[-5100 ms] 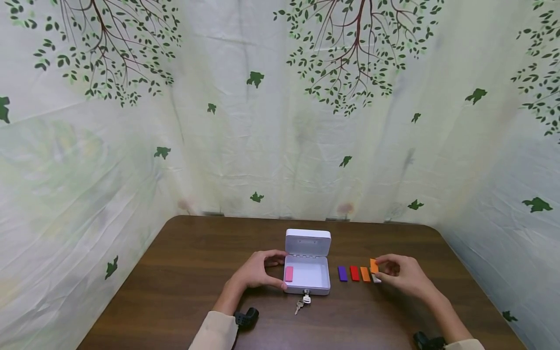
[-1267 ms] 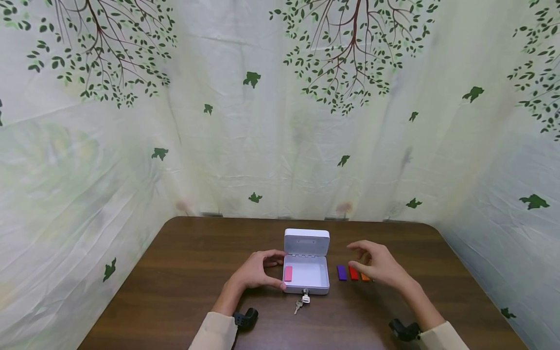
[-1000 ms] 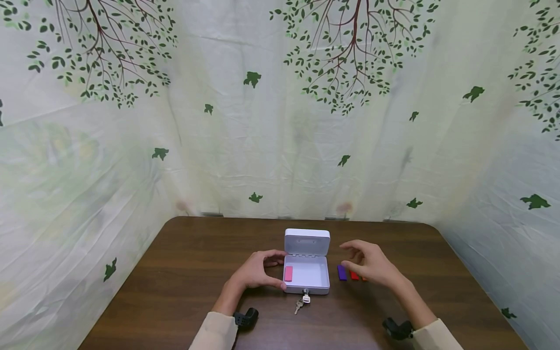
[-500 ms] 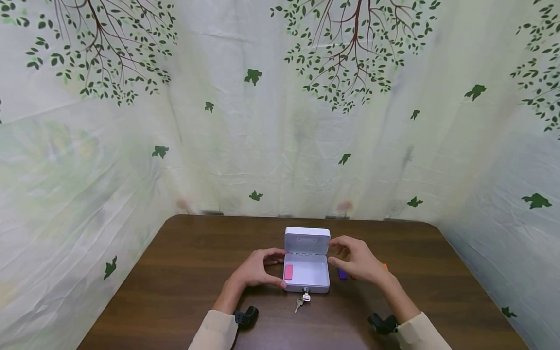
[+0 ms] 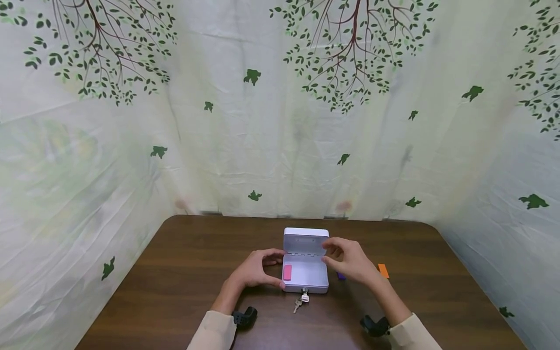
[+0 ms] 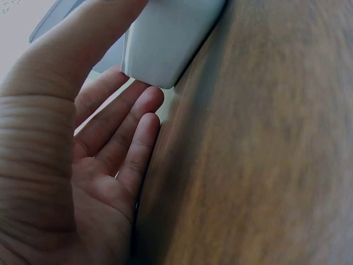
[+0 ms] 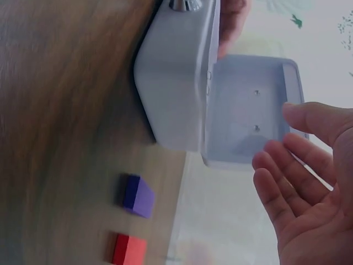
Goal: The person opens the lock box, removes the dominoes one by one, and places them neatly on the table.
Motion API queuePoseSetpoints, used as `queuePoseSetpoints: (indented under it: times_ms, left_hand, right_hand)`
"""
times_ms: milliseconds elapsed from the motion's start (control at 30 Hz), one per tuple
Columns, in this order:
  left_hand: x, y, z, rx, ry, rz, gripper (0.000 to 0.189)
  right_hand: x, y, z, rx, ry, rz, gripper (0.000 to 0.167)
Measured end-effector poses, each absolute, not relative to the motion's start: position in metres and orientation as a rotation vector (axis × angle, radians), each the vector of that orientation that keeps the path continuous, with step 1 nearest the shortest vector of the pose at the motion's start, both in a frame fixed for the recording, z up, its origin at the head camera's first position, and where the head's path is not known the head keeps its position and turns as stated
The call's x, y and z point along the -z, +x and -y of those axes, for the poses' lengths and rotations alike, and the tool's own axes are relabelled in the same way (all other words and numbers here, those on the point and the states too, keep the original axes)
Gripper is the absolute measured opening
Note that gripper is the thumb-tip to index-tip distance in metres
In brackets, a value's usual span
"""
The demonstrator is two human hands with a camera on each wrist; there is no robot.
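A small white metal cash box (image 5: pixel 306 288) stands with its lid (image 5: pixel 306 241) raised. Inside, at the left, lies a pink block (image 5: pixel 287 272). The left hand (image 5: pixel 259 269) holds the box's left side, thumb at the front corner and fingers at the back corner; the left wrist view shows fingertips at the box's end. Beside the lid's right edge the right hand (image 5: pixel 347 258) has loosely bent fingers and nothing between them. From the box's front lock a key (image 5: pixel 298 305) hangs on a ring, with a second key in the lock.
Right of the box, a purple block (image 7: pixel 138 196) and a red block (image 7: pixel 129 249) show on the brown table (image 5: pixel 210 243). An orange block (image 5: pixel 383 271) lies beyond the right forearm, which hides part of the row. Black wrist cameras sit on both wrists.
Five seconds ago the right hand pinched an orange block at the row's right end; it has let it go and moved left to the lid. The left hand stays on the box.
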State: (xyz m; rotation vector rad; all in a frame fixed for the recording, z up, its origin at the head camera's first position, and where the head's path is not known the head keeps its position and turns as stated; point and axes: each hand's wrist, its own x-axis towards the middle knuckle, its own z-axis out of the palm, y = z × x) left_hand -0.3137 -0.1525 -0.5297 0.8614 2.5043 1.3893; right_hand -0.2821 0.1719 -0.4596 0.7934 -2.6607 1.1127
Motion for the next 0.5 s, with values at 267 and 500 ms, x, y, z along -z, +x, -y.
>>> queuePoseSetpoints:
  times_ms: [267,500]
  left_hand:
    - [0.533,-0.315,0.153,-1.384,0.842,-2.515,0.085]
    - [0.532,-0.315,0.153,-1.402,0.861,-2.5,0.084]
  right_hand:
    - [0.465,-0.283,-0.159,-1.159,0.835,2.664,0.032]
    - [0.468,-0.286,-0.146,-1.163,0.858,2.641,0.032]
